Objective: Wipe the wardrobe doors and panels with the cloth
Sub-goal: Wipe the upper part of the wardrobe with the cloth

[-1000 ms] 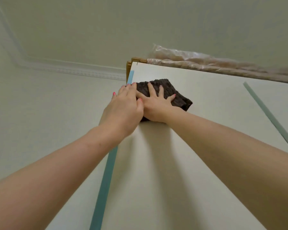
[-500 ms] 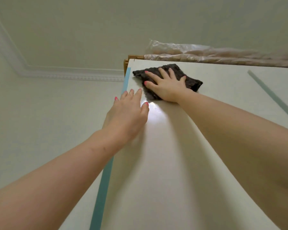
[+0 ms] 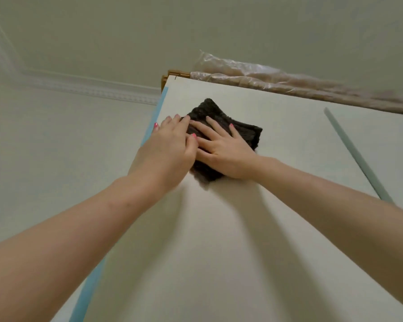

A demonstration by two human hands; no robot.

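I look up at a cream wardrobe door with a light blue strip along its left edge. A dark brown cloth lies flat against the upper part of the door. My right hand presses on it with fingers spread. My left hand rests flat at the door's left edge, its fingertips and thumb touching the cloth's left side and overlapping the right hand's fingers. Much of the cloth is hidden under both hands.
A plastic-wrapped bundle lies along the wardrobe top, beside a wooden corner. A grey-green strip runs down the panel on the right. A moulded cornice joins the left wall and ceiling.
My right hand slid the cloth up to the door's top corner and has brought it back down. My left hand moved up beside it and touches the cloth again.
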